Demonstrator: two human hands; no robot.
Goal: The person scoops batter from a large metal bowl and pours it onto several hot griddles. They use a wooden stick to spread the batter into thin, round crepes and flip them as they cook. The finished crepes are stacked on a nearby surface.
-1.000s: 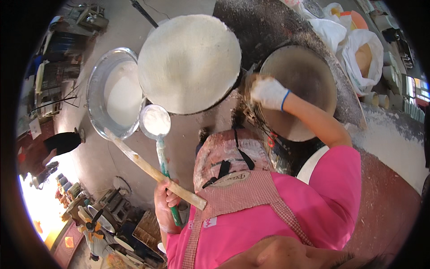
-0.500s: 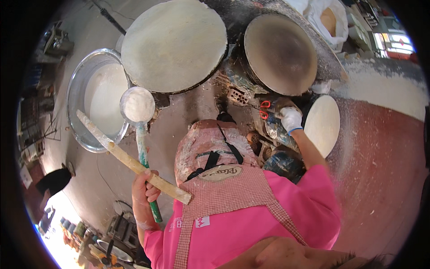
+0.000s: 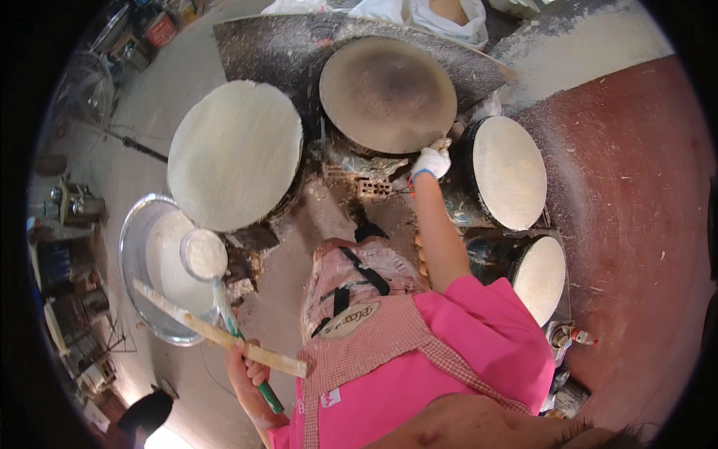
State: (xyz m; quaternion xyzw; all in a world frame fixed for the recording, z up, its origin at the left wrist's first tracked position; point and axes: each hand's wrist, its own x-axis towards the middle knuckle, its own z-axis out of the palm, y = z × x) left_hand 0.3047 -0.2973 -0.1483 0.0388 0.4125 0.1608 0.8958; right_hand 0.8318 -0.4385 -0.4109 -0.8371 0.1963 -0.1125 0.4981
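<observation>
My left hand point(image 3: 253, 368) is closed round two things at once: a ladle point(image 3: 224, 303) with a green handle and a long flat wooden stick point(image 3: 243, 349). The ladle's bowl, full of white batter, is over the metal basin point(image 3: 129, 258), which also holds white batter. My right hand point(image 3: 431, 162), in a white glove with a blue cuff, is at the near right edge of the brownish round griddle point(image 3: 389, 97). Its fingers are closed, with a beige-brown bit showing at their tips that I cannot make out.
A pale layer covers the left griddle point(image 3: 235, 153), the right griddle point(image 3: 510, 173) and the lower right griddle point(image 3: 540, 282). A perforated brick point(image 3: 374, 188) lies below the middle one. White bags point(image 3: 456, 22) stand behind a floury board point(image 3: 254, 49). A fan point(image 3: 88, 78) is at far left.
My view has swung right, bringing the lower right griddle into sight. My right hand has moved from beside the right griddle to the brownish griddle's edge. My left hand keeps the ladle and stick.
</observation>
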